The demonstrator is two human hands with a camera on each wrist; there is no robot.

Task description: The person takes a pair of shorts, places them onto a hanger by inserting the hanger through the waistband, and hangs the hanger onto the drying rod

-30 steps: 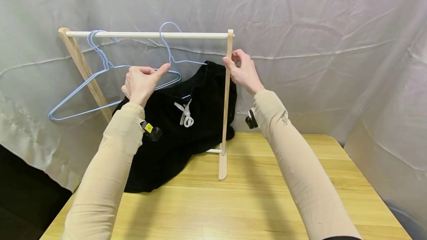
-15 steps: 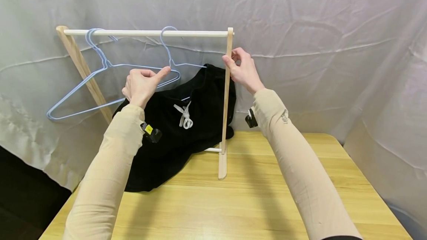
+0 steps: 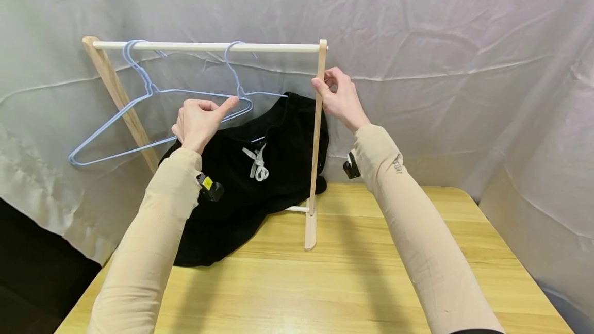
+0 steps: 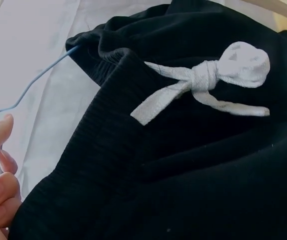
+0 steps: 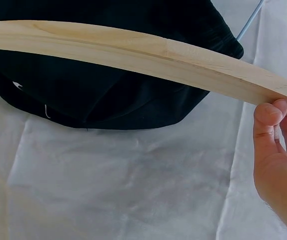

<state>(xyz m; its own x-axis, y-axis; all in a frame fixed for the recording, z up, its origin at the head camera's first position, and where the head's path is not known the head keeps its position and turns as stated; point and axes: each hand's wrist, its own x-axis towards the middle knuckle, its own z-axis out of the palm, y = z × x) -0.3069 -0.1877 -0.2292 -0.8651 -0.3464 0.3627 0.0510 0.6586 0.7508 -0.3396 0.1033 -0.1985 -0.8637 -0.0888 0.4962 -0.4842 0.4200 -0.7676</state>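
In the head view, my left hand (image 3: pixel 199 122) has curled fingers and an extended thumb by the neck of a light blue clothes hanger (image 3: pixel 234 73); it seems to hold the hanger's wire, though the grip is partly hidden. The hook rests over the white bar (image 3: pixel 195 47) of a small clothes rack. Black shorts (image 3: pixel 223 210) with a white tied drawstring (image 3: pixel 258 165) hang on that hanger. My right hand (image 3: pixel 343 97) pinches the rack's wooden upright (image 3: pixel 317 133) between thumb and fingers. The right wrist view shows the thumb (image 5: pixel 268 116) against the wood.
More light blue hangers (image 3: pixel 104 130) hang at the bar's left end, overlapping the shorts' hanger. A slanted wooden leg (image 3: pixel 113 81) supports that side. The rack stands on a wood-grain table (image 3: pixel 394 251), with grey cloth (image 3: pixel 441 40) behind.
The hanger hook, raised above the bar one second ago, has come down onto it. My left hand and the shorts have lowered slightly; my right hand has stayed on the upright.
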